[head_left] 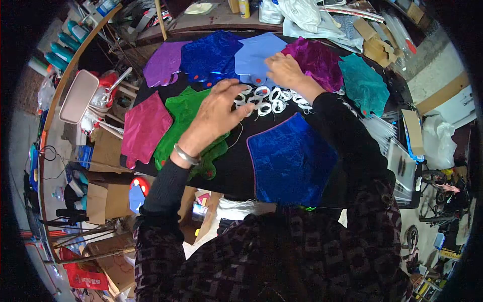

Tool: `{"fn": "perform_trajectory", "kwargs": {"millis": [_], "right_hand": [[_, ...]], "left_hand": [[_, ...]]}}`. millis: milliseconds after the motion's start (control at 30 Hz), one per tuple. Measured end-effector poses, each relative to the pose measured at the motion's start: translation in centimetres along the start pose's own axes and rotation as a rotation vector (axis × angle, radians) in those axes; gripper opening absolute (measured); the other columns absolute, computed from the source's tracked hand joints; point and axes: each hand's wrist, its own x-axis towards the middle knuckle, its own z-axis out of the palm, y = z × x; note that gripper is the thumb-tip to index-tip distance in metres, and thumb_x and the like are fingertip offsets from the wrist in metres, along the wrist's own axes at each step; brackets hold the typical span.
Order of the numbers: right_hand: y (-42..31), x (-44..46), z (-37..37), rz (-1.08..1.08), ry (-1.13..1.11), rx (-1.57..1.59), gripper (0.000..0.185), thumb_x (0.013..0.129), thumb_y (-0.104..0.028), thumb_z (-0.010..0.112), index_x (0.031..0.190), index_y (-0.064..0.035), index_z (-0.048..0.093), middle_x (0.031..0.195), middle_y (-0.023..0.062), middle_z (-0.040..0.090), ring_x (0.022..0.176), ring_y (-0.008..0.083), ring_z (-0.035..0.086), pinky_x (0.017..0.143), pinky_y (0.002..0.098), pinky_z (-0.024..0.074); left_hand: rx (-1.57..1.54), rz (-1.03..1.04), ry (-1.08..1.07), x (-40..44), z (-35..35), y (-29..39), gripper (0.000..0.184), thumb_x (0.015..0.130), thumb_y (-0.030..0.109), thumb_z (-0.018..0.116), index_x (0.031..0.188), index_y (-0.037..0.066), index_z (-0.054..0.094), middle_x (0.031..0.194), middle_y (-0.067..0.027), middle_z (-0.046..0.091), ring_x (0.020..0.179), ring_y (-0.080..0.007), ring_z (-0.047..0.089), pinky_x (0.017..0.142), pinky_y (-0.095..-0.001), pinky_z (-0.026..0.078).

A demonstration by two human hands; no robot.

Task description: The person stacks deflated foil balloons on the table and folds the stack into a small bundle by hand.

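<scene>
My left hand (pixel 216 113) is over the green fabric piece (pixel 176 123), its thumb and fingers apart at the left side of a cluster of small white string coils (pixel 278 105). My right hand (pixel 288 72) hovers at the lower right of the light blue fabric piece (pixel 259 53), fingers curled together; whatever they may hold is hidden. Nearest to me lies a dark blue shiny fabric piece (pixel 294 158) with pointed corners. A thin white strand (pixel 240 136) curves beside my left wrist.
Around the black table (pixel 229 176) lie purple (pixel 163 63), royal blue (pixel 209 55), magenta (pixel 314 60), teal (pixel 365 83) and pink (pixel 146 128) fabric pieces. Clear plastic bags (pixel 377 128) are at the right edge. A cardboard box (pixel 108 201) stands at lower left.
</scene>
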Motion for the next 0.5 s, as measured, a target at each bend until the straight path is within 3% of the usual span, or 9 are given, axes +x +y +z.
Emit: {"fn": "perform_trajectory", "kwargs": {"millis": [100,233,400,500], "right_hand": [[0.3,0.0,-0.6,0.056,-0.102,0.038,0.015,0.086,-0.018,0.062,0.09,-0.01,0.074,0.084,0.0083,0.075,0.091,0.0322,0.067,0.083,0.0421,0.0502],[-0.4,1.9,-2.3,-0.16,-0.5,-0.127,0.016,0.085,-0.015,0.064,0.094,-0.006,0.073,0.086,0.012,0.075,0.083,0.034,0.069,0.078,0.0431,0.0526],[-0.2,0.8,-0.5,-0.295,-0.199,-0.121,0.012,0.082,-0.013,0.067,0.088,-0.0028,0.07,0.082,0.0137,0.074,0.074,0.0348,0.068,0.074,0.042,0.0536],[0.2,0.5,0.2,-0.23,-0.073,-0.035,0.009,0.082,-0.013,0.067,0.083,-0.0036,0.068,0.08,0.0123,0.073,0.073,0.0339,0.068,0.071,0.0413,0.053]], "left_hand": [[-0.01,-0.053,-0.036,1.3,-0.2,-1.5,0.046,0.091,0.034,0.072,0.124,0.001,0.068,0.13,-0.0153,0.065,0.121,-0.0339,0.061,0.103,-0.04,0.049],[-0.05,-0.143,-0.168,3.4,-0.9,-2.6,0.046,0.092,0.035,0.071,0.123,0.001,0.069,0.125,-0.015,0.068,0.111,-0.032,0.065,0.098,-0.0386,0.051],[-0.076,-0.17,-0.207,4.6,0.7,-4.4,0.048,0.092,0.038,0.07,0.124,0.002,0.07,0.124,-0.015,0.068,0.105,-0.0321,0.067,0.094,-0.0389,0.052],[-0.088,-0.187,-0.204,4.8,1.2,-5.0,0.048,0.092,0.039,0.07,0.124,0.002,0.07,0.124,-0.0149,0.068,0.105,-0.0324,0.067,0.093,-0.039,0.052]]}}
